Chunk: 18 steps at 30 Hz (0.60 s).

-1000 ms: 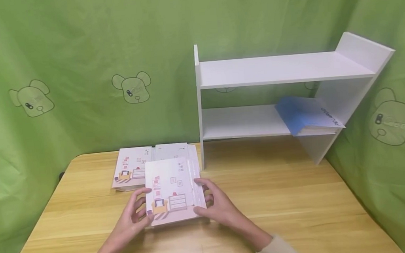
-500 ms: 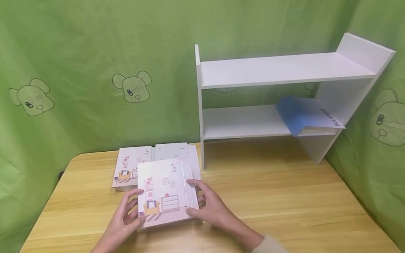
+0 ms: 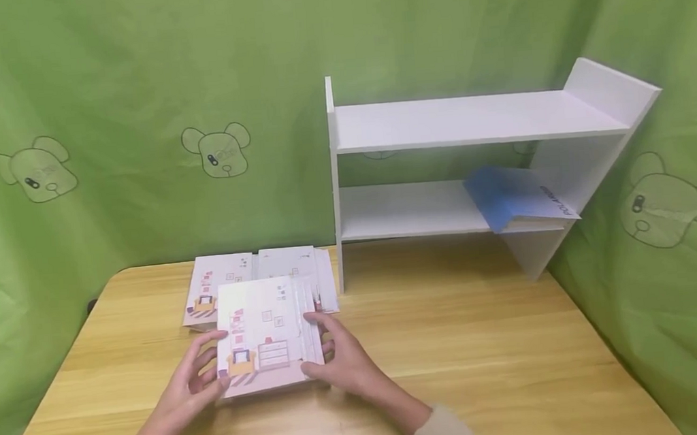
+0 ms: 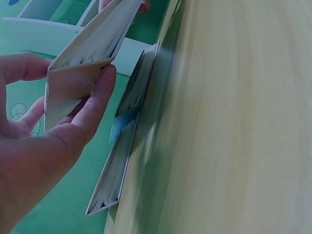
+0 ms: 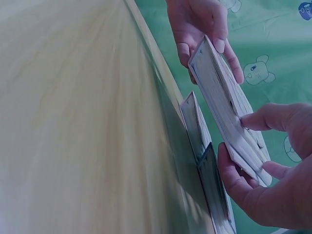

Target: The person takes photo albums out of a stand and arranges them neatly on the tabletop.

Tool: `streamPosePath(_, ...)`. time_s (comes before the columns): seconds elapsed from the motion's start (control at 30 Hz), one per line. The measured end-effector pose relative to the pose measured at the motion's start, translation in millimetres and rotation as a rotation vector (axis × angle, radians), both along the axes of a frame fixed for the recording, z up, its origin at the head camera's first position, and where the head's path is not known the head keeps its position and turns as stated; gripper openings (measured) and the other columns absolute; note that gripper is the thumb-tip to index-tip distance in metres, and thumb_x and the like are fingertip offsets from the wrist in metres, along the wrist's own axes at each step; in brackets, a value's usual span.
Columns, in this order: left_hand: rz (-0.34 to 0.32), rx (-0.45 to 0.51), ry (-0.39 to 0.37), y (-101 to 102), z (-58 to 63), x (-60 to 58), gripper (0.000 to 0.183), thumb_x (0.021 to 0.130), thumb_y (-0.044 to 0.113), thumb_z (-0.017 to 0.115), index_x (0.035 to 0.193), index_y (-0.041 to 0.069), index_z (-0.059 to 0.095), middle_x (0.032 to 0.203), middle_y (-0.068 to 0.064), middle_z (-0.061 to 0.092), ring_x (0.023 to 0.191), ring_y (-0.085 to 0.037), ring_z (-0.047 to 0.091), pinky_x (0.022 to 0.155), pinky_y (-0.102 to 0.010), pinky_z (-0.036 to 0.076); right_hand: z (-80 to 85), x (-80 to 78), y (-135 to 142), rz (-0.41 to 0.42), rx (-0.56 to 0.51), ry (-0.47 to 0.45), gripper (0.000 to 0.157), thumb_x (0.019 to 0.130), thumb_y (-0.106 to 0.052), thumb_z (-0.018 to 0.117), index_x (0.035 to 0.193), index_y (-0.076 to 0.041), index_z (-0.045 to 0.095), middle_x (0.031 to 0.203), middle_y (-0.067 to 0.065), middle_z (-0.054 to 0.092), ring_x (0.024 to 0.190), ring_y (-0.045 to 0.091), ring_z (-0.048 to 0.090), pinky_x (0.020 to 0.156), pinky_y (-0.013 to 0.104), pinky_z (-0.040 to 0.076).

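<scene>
A white photo album [image 3: 266,340] with a printed room scene on its cover is held between both hands above the table. My left hand [image 3: 186,387] grips its left side, the spine, with thumb and fingers on opposite faces, as the left wrist view [image 4: 78,83] of the album spine shows. My right hand [image 3: 347,357] pinches the right side, where the page edges [image 5: 234,112] show. Behind it, two similar albums lie side by side on the table: a left album [image 3: 203,290] and a right album [image 3: 287,260], both partly covered by the held one.
A white two-tier shelf [image 3: 451,120] stands at the back right of the wooden table [image 3: 459,372]. On its lower board, at the right end, lies a blue and white album [image 3: 519,197] lettered POLAROID. A green curtain [image 3: 139,213] with bear faces hangs behind.
Both hands have carried the held album to the left and slightly toward the person, keeping their grip. The head view has turned slightly to the right. The other albums and the shelf stay put.
</scene>
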State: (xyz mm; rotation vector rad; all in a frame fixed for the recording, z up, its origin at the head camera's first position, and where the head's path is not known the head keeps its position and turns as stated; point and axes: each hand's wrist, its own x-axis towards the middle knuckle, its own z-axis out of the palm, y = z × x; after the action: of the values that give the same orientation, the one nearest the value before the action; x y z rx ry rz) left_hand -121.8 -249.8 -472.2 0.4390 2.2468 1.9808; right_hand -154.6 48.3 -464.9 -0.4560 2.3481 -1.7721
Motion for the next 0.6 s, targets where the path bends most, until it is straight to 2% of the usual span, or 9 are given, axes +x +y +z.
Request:
streamPosePath(0.47,-0.022,-0.008,0.022,-19.2,1.3,9.1,0.071,0.093,-0.009,0.062,0.154,0.005,0.028,0.147,-0.035,0.035,0.117,-0.017,0.065,0.091,-0.035,0.060,-1.8,6.1,-19.6,-0.001,0.024,0.010,0.085,0.074,0.002,0.084,0.149,-0.010,0.046,0.122,0.012,0.056,0.089,0.024,0.061,0.069,0.025,0.059)
streamPosePath(0.6,-0.027,0.002,0.012,-23.4,2.3,11.0,0.070,0.094,-0.010,0.061,0.154,0.005,0.028,0.143,-0.029,0.041,0.116,-0.020,0.065,0.089,-0.036,0.061,-2.4,6.4,-23.7,-0.002,0.029,0.010,0.085,0.074,0.002,0.084,0.148,-0.012,0.047,0.120,0.009,0.057,0.088,0.022,0.060,0.070,0.024,0.058)
